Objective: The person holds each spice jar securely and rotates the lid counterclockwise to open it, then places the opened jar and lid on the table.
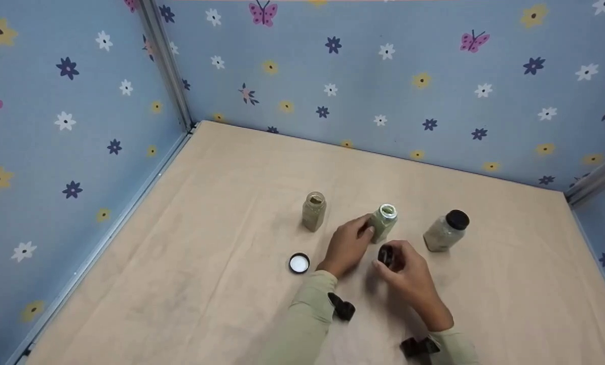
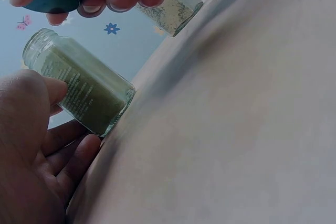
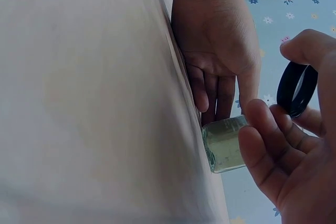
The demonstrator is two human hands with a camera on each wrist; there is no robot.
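My left hand (image 1: 349, 247) grips the middle glass jar (image 1: 383, 225) from its left side, thumb in front. This jar is uncapped, and the left wrist view shows green powder and printed lettering on the jar (image 2: 86, 85). Just in front of it, my right hand (image 1: 413, 276) pinches a black screw lid (image 1: 385, 256) between thumb and fingers. In the right wrist view the lid (image 3: 297, 88) is held on edge, apart from the jar, whose mouth is hidden behind the right fingers.
To the left stands another uncapped jar (image 1: 313, 212) with greenish contents. A black lid (image 1: 299, 263) lies near it, white liner up. On the right is a jar (image 1: 443, 234) with its black cap on. Patterned blue panels (image 1: 358, 76) border the cloth-covered table (image 1: 181, 243).
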